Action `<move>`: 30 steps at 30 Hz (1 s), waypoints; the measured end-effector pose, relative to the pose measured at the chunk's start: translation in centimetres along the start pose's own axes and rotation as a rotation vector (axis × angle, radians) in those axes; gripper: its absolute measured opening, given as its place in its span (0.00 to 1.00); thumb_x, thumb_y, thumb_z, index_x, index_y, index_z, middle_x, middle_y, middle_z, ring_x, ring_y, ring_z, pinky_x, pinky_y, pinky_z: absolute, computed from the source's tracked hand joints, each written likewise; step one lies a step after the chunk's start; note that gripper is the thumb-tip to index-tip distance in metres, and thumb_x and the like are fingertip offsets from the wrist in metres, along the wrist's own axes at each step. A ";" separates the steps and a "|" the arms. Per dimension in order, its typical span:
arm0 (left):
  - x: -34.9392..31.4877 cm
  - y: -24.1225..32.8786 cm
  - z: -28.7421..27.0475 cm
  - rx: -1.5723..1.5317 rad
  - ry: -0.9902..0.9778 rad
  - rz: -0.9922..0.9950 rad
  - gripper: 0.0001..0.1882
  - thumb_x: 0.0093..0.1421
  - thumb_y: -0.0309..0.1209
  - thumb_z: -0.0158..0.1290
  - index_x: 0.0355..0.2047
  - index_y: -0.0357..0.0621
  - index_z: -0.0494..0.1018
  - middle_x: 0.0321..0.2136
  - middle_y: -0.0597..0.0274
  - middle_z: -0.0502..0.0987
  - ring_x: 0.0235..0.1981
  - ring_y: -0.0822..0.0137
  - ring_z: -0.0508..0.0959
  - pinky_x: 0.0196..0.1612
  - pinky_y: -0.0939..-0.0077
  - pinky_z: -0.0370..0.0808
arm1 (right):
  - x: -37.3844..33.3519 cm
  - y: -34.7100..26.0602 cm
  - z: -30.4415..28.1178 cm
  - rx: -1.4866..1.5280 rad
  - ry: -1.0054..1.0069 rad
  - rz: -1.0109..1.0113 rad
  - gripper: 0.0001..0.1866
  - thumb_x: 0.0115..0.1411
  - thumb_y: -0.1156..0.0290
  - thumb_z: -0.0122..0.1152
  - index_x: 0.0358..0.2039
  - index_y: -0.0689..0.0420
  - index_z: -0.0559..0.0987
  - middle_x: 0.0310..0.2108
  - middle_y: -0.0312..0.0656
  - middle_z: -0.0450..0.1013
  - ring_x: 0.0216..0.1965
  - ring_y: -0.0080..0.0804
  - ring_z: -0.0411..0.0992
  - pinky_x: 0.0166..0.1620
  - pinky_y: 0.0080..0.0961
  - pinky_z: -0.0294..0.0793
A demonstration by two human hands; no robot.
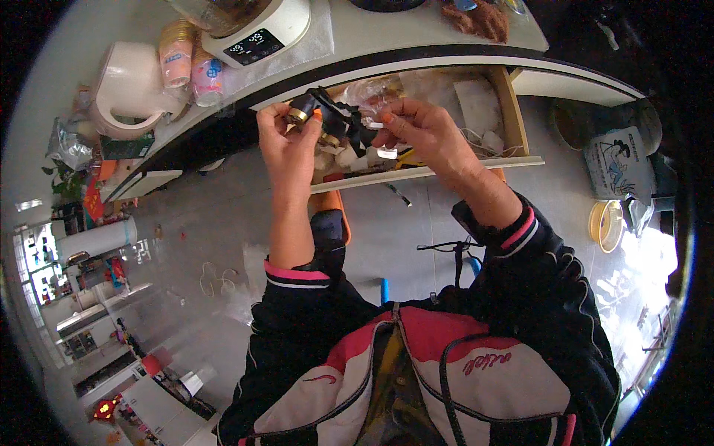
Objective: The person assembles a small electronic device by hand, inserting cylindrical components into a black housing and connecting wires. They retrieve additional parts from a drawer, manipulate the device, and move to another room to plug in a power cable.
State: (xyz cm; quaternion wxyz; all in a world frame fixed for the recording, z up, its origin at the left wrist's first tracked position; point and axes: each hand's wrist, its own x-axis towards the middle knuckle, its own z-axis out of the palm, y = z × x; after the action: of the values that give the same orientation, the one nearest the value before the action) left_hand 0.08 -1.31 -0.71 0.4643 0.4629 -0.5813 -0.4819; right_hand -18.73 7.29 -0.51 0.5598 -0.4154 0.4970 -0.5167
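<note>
My left hand (pixel 286 145) is closed round a black device with brass-coloured round ends (pixel 318 113), gripping it between thumb and fingers. A black strap (pixel 360 135) hangs from the device towards my right hand (pixel 425 134). The fingers of that hand are pinched together on the strap's end beside a small white tab (pixel 376 125). Both hands are above an open drawer (pixel 513 111). Inside it lie a clear plastic bag (pixel 372 91), a white box (pixel 477 104), a white cable (pixel 476 141) and other small items, partly hidden by my hands.
On the counter (pixel 357 33) above the drawer stand an appliance with a lit display (pixel 256 46), stacked paper cups (pixel 176 56), a white jug (pixel 126 82) and a brown cloth (pixel 480 21). An orange stool edge (pixel 343 215) shows below the drawer. A yellow basket (pixel 608 225) stands right.
</note>
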 end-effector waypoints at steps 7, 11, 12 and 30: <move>-0.2 0.2 0.0 0.135 -0.006 0.129 0.20 0.52 0.17 0.56 0.41 0.40 0.60 0.33 0.62 0.67 0.32 0.78 0.69 0.34 0.85 0.69 | 0.1 1.7 0.2 -0.127 0.012 -0.087 0.12 0.60 0.70 0.55 0.39 0.66 0.76 0.30 0.44 0.76 0.33 0.28 0.75 0.37 0.24 0.73; -0.1 0.2 0.0 0.178 -0.020 0.172 0.20 0.52 0.16 0.56 0.41 0.40 0.60 0.33 0.63 0.67 0.32 0.77 0.69 0.36 0.84 0.70 | -0.3 1.2 1.3 -0.557 0.138 -0.229 0.11 0.55 0.72 0.58 0.38 0.63 0.78 0.28 0.48 0.75 0.30 0.35 0.76 0.35 0.28 0.72; -0.1 0.0 0.0 0.134 -0.022 0.135 0.20 0.52 0.17 0.56 0.41 0.40 0.60 0.33 0.62 0.67 0.32 0.77 0.69 0.36 0.84 0.70 | -0.2 1.6 1.7 -0.517 0.197 -0.299 0.11 0.55 0.71 0.58 0.38 0.61 0.78 0.27 0.50 0.74 0.28 0.38 0.74 0.34 0.28 0.71; -0.5 0.8 0.0 -0.134 -0.062 -0.131 0.19 0.52 0.17 0.55 0.42 0.40 0.60 0.36 0.59 0.69 0.35 0.74 0.72 0.38 0.82 0.71 | 0.0 1.1 1.6 -0.490 0.210 -0.229 0.11 0.56 0.70 0.59 0.37 0.62 0.78 0.25 0.41 0.73 0.28 0.27 0.70 0.29 0.22 0.69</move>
State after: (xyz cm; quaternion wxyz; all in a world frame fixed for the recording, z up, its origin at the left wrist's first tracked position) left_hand 0.05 -0.70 -0.02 0.4433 0.4527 -0.5304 -0.5633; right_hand -16.94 7.34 -1.35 0.3262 -0.5361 0.6121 -0.4811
